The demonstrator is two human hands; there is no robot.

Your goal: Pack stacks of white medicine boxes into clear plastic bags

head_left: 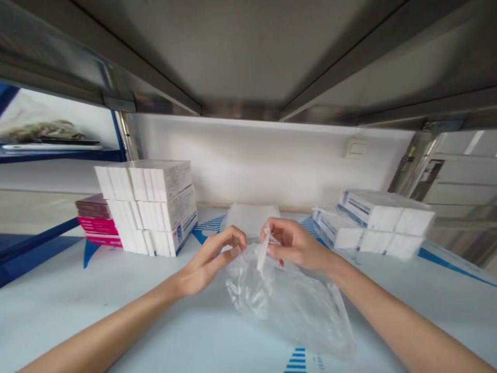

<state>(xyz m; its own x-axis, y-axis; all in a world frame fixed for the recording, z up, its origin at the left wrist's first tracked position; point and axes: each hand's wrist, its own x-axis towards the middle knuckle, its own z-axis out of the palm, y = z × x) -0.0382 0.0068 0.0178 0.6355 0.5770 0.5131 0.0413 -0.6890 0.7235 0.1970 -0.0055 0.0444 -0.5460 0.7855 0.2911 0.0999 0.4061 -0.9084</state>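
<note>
A clear plastic bag (306,305) lies crumpled and flattened on the light blue surface in front of me. My left hand (213,259) pinches the bag's upper left edge between thumb and fingers. My right hand (295,242) has its fingers closed on the gathered top of the same bag, where a whitish folded strip (263,251) stands up. Nothing solid shows inside the bag. Just behind the hands lies a flat white item (252,213), partly hidden by them.
Stacked white boxes (155,207) stand at the left, beside pink and dark red boxes (101,228). More white boxes with blue print (384,215) sit at the right. A metal shelf (240,57) hangs low overhead. Behind is a white wall (264,160) with a switch (355,148).
</note>
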